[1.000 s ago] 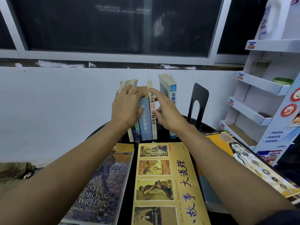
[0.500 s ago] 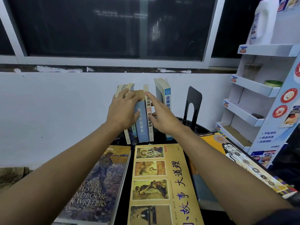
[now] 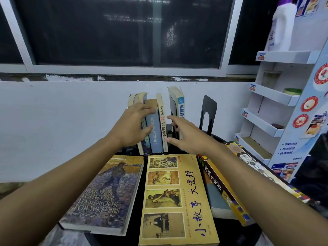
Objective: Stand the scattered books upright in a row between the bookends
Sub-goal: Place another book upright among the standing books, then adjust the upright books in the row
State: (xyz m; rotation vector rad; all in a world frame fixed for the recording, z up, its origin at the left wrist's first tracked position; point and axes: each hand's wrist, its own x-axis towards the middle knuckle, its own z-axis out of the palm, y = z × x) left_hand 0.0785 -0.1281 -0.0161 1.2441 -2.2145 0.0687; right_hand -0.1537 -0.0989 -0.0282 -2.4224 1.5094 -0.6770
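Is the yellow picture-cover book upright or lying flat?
Flat. The yellow book lies cover up in front of the standing row.

Black round table (image 3: pixel 232 229) loaded with books, some flat and some standing.

A yellow picture-cover book (image 3: pixel 177 197) lies flat at the near middle. Just left of it, across a strip of bare tabletop, a writers' handbook (image 3: pixel 106 194) lies cover up. Just beyond the yellow book's far edge stands a row of upright books (image 3: pixel 156 132), spines forward. Beyond its far right corner a taller white-and-blue book (image 3: pixel 180 107) stands apart, then a black bookend (image 3: pixel 209 110). Against its right side lies a grey book (image 3: pixel 218 201), an orange-covered book (image 3: pixel 248 158) resting on top.
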